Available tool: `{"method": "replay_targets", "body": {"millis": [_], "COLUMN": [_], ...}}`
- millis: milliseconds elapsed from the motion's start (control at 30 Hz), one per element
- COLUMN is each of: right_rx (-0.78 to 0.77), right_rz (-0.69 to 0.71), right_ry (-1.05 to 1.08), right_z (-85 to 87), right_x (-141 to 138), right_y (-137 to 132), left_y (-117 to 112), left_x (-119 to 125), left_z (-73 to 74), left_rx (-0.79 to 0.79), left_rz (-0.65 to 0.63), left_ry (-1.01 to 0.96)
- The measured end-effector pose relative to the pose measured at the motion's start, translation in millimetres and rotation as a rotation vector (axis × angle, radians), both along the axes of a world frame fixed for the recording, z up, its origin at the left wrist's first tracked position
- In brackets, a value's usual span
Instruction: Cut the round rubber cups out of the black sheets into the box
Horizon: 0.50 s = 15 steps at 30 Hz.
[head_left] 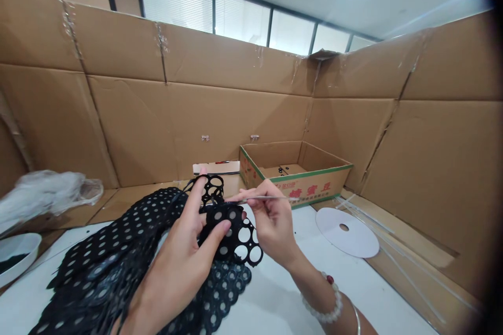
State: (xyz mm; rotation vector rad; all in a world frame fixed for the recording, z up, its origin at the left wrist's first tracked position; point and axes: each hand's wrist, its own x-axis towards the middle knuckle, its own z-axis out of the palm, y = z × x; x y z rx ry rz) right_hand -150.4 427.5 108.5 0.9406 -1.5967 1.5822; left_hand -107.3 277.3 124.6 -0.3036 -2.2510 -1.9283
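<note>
Black perforated lace fabric (98, 267), heaped under your left hand (178, 256), which pinches a ring-cut edge up off the white tabletop (393, 303), holding it within reach; your right hand (271, 222) grasps a thin steel needle (261, 198) between its fingertips, tip at that raised edge.
</note>
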Motion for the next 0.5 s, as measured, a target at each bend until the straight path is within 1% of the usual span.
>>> {"method": "replay_targets", "body": {"millis": [67, 100, 133, 167, 200, 233, 267, 300, 333, 367, 400, 433, 500], "right_rx": [-0.091, -0.139, -0.195, -0.259, -0.326, -0.392, -0.449, -0.458, -0.414, -0.356, -0.281, -0.205, -0.076], "right_rz": [0.155, 0.208, 0.226, 0.193, 0.106, -0.041, -0.241, -0.454, -0.644, -0.741, -0.79, -0.797, -0.761], "right_ry": [-0.162, -0.218, -0.251, -0.258, -0.24, -0.19, -0.109, -0.031, 0.025, 0.043, 0.037, 0.016, -0.023], "right_z": [2.8, 4.7, 6.7, 8.6, 9.8, 10.2, 9.5, 7.6, 4.5, 0.7, -3.5, -7.4, -11.9], "right_x": [-5.2, -9.2, -14.2, -20.3, -27.4, -35.5, -44.4, -53.8, -63.7, -73.4, -82.6, -90.5, -99.3], "right_y": [1.7, 4.8, 10.0, 17.3, 26.4, 36.9, 48.0, 59.0, 69.0, 77.4, 83.7, 87.6, 88.3], "left_y": [0.4, 0.5, 0.2, -0.5, -1.9, -3.8, -6.0, -8.4, -10.7, -12.7, -14.3, -15.4, -16.6], "left_x": [-0.9, -0.7, 0.0, 0.9, 1.6, 2.0, 1.6, 0.5, -1.5, -4.4, -7.8, -11.7, -19.3], "left_z": [-0.2, -0.1, 0.1, 0.4, 0.6, 1.0, 1.4, 2.1, 2.9, 3.9, 4.9, 5.8, 7.0], "left_rx": [-0.022, -0.004, 0.024, 0.038, 0.041, 0.041, 0.042, 0.047, 0.059, 0.078, 0.099, 0.116, 0.129], "left_rz": [-0.059, -0.093, -0.117, -0.131, -0.145, -0.164, -0.183, -0.202, -0.221, -0.238, -0.249, -0.246, -0.213], "left_ry": [-0.034, -0.044, -0.054, -0.074, -0.098, -0.122, -0.139, -0.149, -0.152, -0.153, -0.155, -0.157, -0.162]}}
